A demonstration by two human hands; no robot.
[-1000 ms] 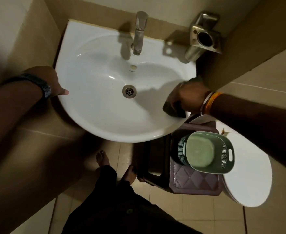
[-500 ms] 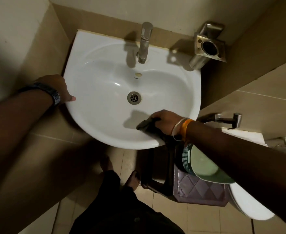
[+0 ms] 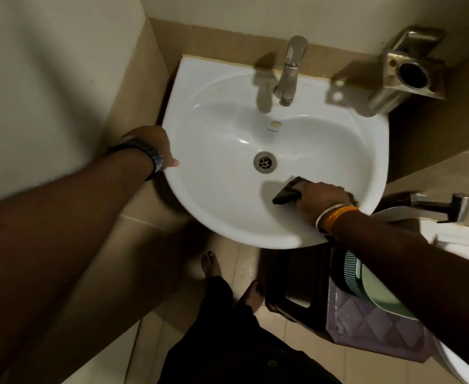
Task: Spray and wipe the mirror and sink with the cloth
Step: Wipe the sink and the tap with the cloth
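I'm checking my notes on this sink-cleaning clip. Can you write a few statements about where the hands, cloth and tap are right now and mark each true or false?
1. The right hand presses a dark cloth inside the sink basin. True.
2. The left hand holds a spray bottle. False: it rests on the sink's left rim, holding nothing.
3. The cloth covers the drain. False: the drain is exposed, and the cloth lies to its lower right.
4. No water runs from the tap. True.
5. The mirror is in view. False: no mirror shows.
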